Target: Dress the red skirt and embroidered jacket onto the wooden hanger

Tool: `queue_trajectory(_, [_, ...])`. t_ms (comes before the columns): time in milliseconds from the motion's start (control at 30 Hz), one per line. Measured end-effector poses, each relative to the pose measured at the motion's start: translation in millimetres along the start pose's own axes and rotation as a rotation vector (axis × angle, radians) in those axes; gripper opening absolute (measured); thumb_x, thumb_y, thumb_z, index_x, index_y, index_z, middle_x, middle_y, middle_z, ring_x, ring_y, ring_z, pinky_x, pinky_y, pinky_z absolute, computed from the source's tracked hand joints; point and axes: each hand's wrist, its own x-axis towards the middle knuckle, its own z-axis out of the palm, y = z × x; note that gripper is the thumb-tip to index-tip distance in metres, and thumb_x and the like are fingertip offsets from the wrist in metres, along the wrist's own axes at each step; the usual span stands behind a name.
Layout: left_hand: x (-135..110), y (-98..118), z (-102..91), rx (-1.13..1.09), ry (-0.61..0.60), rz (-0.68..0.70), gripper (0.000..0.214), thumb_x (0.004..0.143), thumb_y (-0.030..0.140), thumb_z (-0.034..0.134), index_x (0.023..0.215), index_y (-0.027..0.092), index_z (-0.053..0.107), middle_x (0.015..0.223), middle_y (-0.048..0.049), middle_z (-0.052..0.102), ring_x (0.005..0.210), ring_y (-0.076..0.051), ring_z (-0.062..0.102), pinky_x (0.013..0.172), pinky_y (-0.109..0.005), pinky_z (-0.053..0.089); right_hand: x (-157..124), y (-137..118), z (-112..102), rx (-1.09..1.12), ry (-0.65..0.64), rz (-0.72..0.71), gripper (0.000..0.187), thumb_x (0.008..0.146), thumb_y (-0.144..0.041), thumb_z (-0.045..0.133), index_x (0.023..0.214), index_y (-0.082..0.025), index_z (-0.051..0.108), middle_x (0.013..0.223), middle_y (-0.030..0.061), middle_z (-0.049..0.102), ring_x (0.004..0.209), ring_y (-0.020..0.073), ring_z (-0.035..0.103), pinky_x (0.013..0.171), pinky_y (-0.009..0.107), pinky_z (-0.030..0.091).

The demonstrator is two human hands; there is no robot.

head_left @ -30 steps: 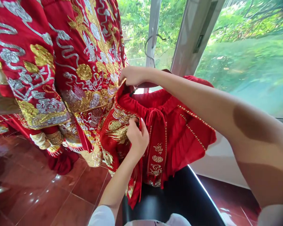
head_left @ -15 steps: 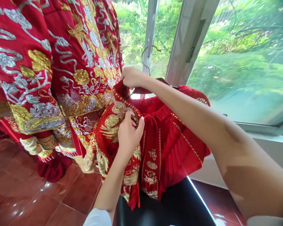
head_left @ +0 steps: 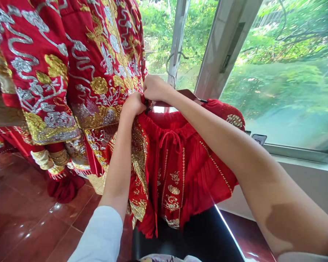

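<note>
A red embroidered skirt [head_left: 191,174] with gold beading, pleats and a tied bow hangs from a brown hanger [head_left: 184,95] with a wire hook. My right hand [head_left: 155,89] is closed at the left end of the hanger, on the skirt's upper edge; its fingertips are mostly hidden. Just below and to the left, my left hand [head_left: 133,104] pinches the same upper corner, its fingers curled behind the cloth. A dark-tipped clip [head_left: 203,100] shows at the hanger's right end. The gold-embroidered front panel [head_left: 139,174] drops beneath my left hand.
Red jackets with silver and gold embroidery [head_left: 104,69] hang close on the left. Beneath the skirt is a black glossy surface [head_left: 202,236]. Windows [head_left: 284,80] stand behind, with a phone-like object [head_left: 259,138] by the sill. Red tiles [head_left: 60,233] cover the floor.
My left hand has moved up from the skirt's front to its upper corner beside my right hand. The front panel has swung down and left, uncovering the bow. My right hand keeps its place.
</note>
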Motion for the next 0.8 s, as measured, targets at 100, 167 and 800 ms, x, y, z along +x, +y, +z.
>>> queue_trajectory(100, [-2.7, 4.6, 3.3, 0.084, 0.042, -0.058, 0.013, 0.064, 0.015, 0.064, 0.076, 0.015, 0.059, 0.083, -0.0084, 0.065, 0.094, -0.027, 0.059, 0.081, -0.031, 0.045, -16.5, -3.2, -19.0, 0.114, 0.133, -0.045, 0.018, 0.074, -0.005, 0.054, 0.083, -0.009, 0.07, 0.082, 0.0117, 0.068, 0.079, 0.0196, 0.061, 0.071, 0.031, 0.044])
queue_trajectory(167, [-3.9, 4.0, 4.0, 0.114, 0.033, -0.121, 0.018, 0.066, 0.018, 0.064, 0.084, 0.015, 0.06, 0.093, -0.0114, 0.066, 0.095, -0.027, 0.061, 0.082, -0.032, 0.046, -40.3, -3.3, -37.0, 0.231, 0.265, -0.157, 0.018, 0.074, -0.005, 0.054, 0.078, -0.015, 0.069, 0.082, 0.0069, 0.068, 0.078, 0.0164, 0.06, 0.073, 0.029, 0.044])
queue_trajectory(800, [14.9, 27.2, 2.9, 0.132, -0.258, 0.1, 0.015, 0.058, 0.027, 0.07, 0.06, 0.016, 0.062, 0.056, 0.0004, 0.051, 0.062, -0.017, 0.054, 0.06, -0.027, 0.039, -132.7, 31.2, 34.4, -0.235, 0.285, 0.372, 0.033, 0.088, -0.016, 0.038, 0.084, -0.011, 0.07, 0.075, 0.0145, 0.068, 0.066, 0.0217, 0.057, 0.06, 0.031, 0.033])
